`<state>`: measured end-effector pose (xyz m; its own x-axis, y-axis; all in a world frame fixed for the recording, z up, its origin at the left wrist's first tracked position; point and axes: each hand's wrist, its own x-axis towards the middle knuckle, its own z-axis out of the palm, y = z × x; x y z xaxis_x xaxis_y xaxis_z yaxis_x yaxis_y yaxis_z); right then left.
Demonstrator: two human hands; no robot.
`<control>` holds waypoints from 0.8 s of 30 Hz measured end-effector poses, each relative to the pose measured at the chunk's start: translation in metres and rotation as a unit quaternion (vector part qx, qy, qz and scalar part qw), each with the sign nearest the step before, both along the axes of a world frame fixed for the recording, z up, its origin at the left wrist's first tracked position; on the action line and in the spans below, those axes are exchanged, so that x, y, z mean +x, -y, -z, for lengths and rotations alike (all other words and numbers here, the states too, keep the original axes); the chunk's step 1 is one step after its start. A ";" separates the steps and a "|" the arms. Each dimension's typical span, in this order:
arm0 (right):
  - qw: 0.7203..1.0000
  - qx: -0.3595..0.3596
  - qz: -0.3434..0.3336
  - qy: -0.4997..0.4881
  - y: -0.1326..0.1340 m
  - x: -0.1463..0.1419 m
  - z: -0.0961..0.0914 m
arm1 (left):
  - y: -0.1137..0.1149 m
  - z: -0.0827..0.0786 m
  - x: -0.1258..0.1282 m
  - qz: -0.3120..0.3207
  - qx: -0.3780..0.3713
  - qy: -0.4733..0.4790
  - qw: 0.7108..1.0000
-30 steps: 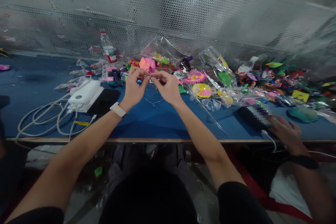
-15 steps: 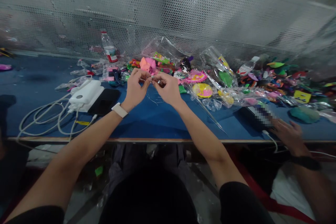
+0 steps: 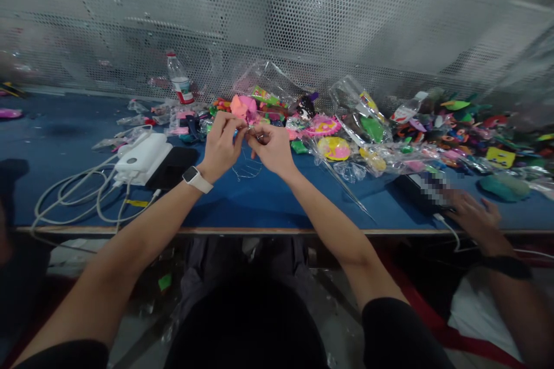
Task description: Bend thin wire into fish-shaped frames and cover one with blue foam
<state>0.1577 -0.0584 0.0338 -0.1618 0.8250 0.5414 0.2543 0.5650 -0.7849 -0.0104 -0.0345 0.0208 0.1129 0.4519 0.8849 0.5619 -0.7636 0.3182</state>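
My left hand [image 3: 222,146] and my right hand [image 3: 272,149] meet over the blue tabletop, fingertips pinched close together. Between them is something small that I cannot make out, with a bluish glint near my left fingertips. A thin, pale thread-like loop [image 3: 248,174] hangs below the fingers. Just behind them lie an orange and pink piece [image 3: 243,107] and several colourful small items. A watch with a white band [image 3: 198,179] is on my left wrist.
A white power bank [image 3: 142,158] with coiled cables and a dark phone [image 3: 176,166] lie left. Long tweezers [image 3: 350,191] point toward the front edge. Bagged colourful pieces [image 3: 333,149] line the back. At right, another person's hand [image 3: 474,216] touches a dark device [image 3: 422,193].
My left hand has turned slightly, so the watch face now shows. Both hands stay pinched together, and the thin loop below them shows more clearly.
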 end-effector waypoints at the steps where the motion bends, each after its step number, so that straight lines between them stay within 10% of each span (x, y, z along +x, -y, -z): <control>1: 1.000 -0.001 -0.001 0.001 0.000 0.000 0.000 | 0.000 0.000 0.000 0.003 -0.004 -0.001 1.000; 10: 0.998 0.054 0.004 0.027 -0.015 0.018 -0.003 | -0.004 0.000 0.005 0.113 -0.155 0.090 0.977; 24: 0.997 -0.051 -0.019 -0.045 -0.044 0.054 -0.003 | -0.002 0.010 0.012 0.382 -0.454 0.077 0.801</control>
<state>0.2118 -0.0147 0.0371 -0.1480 0.8710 0.4684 0.1599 0.4884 -0.8578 0.0013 -0.0326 0.0111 0.5843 0.7682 0.2617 -0.0593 -0.2812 0.9578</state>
